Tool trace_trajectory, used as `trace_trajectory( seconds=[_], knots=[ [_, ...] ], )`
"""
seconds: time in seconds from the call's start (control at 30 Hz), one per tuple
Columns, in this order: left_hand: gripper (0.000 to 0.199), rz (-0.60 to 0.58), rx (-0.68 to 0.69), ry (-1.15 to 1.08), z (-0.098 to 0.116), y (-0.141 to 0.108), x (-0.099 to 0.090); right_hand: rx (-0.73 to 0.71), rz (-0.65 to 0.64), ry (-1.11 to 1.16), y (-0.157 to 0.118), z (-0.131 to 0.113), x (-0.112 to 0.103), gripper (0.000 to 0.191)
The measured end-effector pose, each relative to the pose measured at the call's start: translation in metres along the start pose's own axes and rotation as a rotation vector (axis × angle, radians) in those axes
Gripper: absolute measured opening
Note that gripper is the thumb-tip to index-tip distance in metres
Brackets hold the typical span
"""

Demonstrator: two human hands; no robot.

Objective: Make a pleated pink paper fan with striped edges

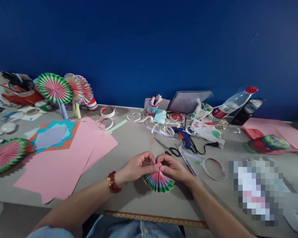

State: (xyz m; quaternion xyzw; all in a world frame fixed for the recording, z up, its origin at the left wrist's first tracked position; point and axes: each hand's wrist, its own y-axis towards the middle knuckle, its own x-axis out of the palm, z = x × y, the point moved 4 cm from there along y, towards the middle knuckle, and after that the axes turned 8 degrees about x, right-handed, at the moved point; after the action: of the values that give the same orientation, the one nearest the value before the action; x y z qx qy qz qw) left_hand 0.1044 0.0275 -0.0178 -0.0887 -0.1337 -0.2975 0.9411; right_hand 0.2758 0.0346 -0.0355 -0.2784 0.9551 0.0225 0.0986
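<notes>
A small pleated paper fan (160,182) is held right in front of the body, above the near part of the table (129,201); whether its green edge is resting there cannot be told. Its pink end is pinched between thumb and fingertips by the left hand (147,165), and the same end is gripped just beside by the right hand (171,167): both narrow, both closed on paper. Here is the weak spot! If the pinch is loosened on either side, the gathered folds could be sprung apart; if it is squeezed too hard, the pleats could be creased askew.

Just beyond, the scissors (174,151) are left lying close to the right fingers, so knuckles or paper could be caught by a careless reach. Farther out, the blue glue gun (185,136) is surrounded by curled white strips (167,129); by a snagged strip, it could be dragged about.
</notes>
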Motion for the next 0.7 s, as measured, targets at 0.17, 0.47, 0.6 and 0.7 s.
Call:
trace_trajectory(
  seconds=[0.17, 0.47, 0.6, 0.7],
  knots=[
    [0.042, 0.010, 0.008, 0.003, 0.000, 0.000, 0.000, -0.004, 0.037, -0.003, 0.000, -0.002, 0.001, 0.042],
    [0.043, 0.107, 0.065, 0.038, 0.001, 0.002, -0.004, -0.149, 0.344, -0.088, -0.002, -0.014, 0.003, 0.022],
    [0.043, 0.180, 0.095, 0.063, 0.001, 0.002, -0.007, -0.199, 0.388, -0.157, -0.005, -0.022, 0.004, 0.013],
    [0.041, 0.232, 0.118, 0.032, 0.002, 0.002, -0.009, -0.288, 0.288, -0.230, -0.007, -0.026, 0.005, 0.029]
  ],
)
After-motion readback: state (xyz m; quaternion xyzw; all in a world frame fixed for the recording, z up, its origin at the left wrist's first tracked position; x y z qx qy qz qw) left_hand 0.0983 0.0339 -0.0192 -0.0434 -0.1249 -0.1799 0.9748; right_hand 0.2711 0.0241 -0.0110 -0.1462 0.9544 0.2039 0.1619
